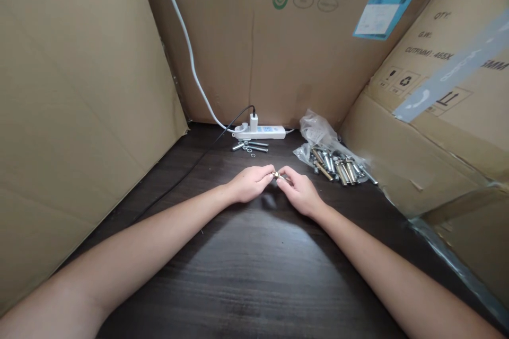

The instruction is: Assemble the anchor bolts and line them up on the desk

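Note:
Just beyond the middle of the dark table, my two hands meet at a small yellowish expansion bolt with a nut on it. My left hand is closed, thumb and fingers pinching the bolt's left end. From the other side, my right hand pinches the shaft between thumb and forefinger. The fingers hide much of the bolt, so its full length does not show. Behind my hands lie several silver bolt parts, with loose washers among them.
A heap of silver and yellowish expansion bolts spills from a clear plastic bag at the right. A white power strip with a plugged-in charger stands at the back. A black cable crosses the table's left. Cardboard boxes enclose three sides.

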A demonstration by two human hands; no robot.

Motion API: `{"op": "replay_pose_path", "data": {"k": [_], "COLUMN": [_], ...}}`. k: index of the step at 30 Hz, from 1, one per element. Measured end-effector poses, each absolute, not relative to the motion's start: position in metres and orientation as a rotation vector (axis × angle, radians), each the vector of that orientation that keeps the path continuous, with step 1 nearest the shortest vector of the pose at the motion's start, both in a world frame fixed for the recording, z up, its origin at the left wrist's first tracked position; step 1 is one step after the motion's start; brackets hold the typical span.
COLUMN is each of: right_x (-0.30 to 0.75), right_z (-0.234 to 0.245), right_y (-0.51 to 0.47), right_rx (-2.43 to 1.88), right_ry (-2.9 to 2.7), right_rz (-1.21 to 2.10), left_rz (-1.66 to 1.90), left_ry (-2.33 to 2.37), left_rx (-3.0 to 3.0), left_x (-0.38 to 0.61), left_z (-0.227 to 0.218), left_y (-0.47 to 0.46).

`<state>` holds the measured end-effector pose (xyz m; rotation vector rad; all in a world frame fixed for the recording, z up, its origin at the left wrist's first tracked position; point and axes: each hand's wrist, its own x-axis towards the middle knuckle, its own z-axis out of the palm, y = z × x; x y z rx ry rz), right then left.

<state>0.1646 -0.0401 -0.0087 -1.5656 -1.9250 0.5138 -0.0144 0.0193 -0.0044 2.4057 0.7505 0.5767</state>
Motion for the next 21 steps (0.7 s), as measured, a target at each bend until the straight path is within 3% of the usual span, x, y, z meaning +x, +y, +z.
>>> {"op": "replay_pose_path", "data": {"k": [21], "right_x": [0.1631], "right_z": [-0.0113], "right_y": [-0.0384], "right_rx": [-1.516], "right_ry": [-1.9], "right_rz": [0.452], "left_rz": [0.722], "left_ry": [0.746], "left_rx": [2.358], "left_x": [-0.0121], "left_z": [-0.0039], "left_y": [0.0141]}}
